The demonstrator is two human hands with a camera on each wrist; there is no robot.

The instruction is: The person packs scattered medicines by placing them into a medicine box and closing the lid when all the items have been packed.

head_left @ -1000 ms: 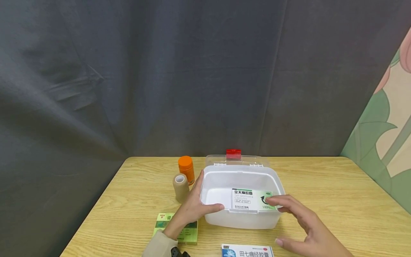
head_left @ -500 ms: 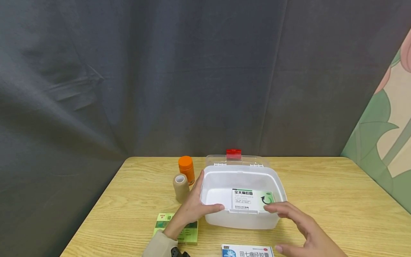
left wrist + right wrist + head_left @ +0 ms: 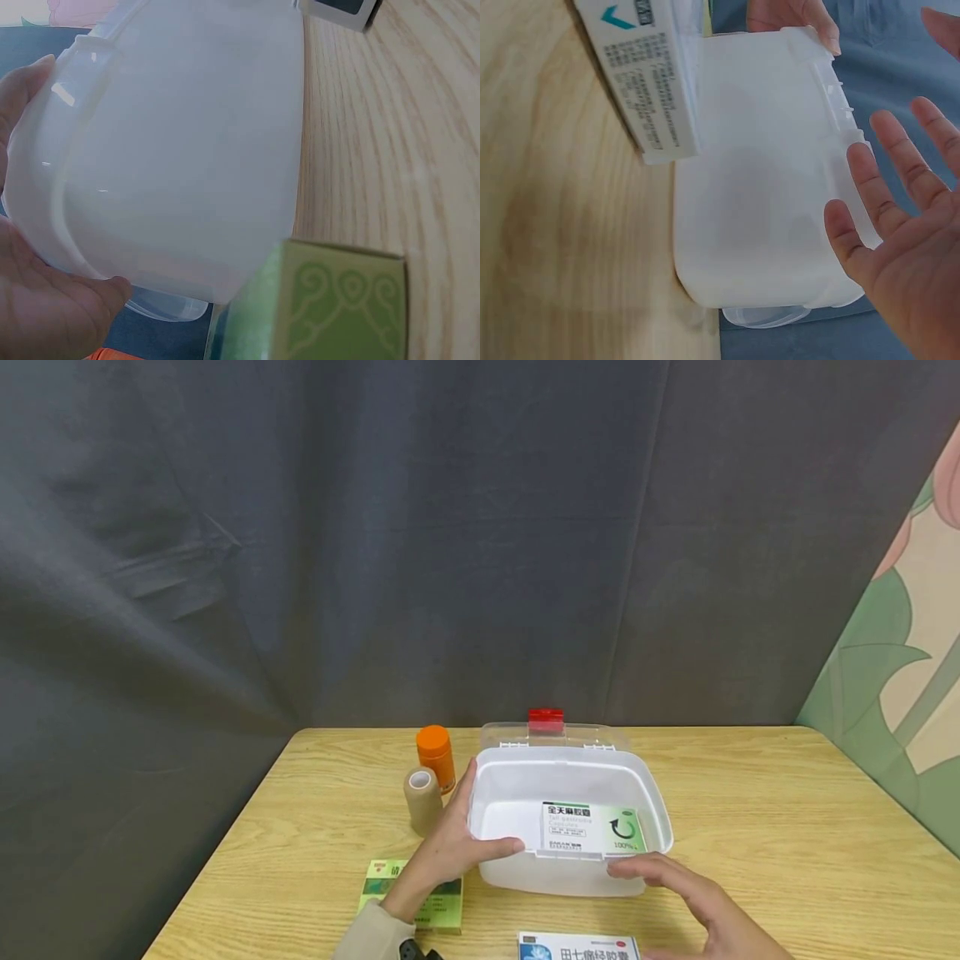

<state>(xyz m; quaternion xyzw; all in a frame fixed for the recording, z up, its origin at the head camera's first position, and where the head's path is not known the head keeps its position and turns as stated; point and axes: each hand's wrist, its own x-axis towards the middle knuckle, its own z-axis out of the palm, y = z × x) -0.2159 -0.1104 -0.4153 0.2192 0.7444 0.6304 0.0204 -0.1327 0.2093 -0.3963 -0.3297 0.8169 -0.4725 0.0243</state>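
A translucent white plastic storage box (image 3: 558,877) stands on the table with its clear lid (image 3: 581,735) folded back. Inside it lies a white-and-green capsule box (image 3: 570,827). My left hand (image 3: 450,847) grips the storage box's left front corner, thumb over the front rim and fingers along the left side. In the left wrist view the left hand (image 3: 52,307) spans that corner. My right hand (image 3: 697,897) hovers by the right front corner and holds nothing. The right wrist view shows the right hand (image 3: 915,247) with fingers spread and extended.
A blue-and-white medicine box (image 3: 577,947) lies at the near edge of view. Left of the storage box are a green medicine box (image 3: 442,910), partly under my left wrist, a tan bandage roll (image 3: 424,806) and an orange-capped bottle (image 3: 437,756). A dark curtain (image 3: 480,543) hangs behind.
My right hand has drawn back from above the capsule box, down past the front rim toward me. My left hand, the storage box and the capsule box have stayed in place.
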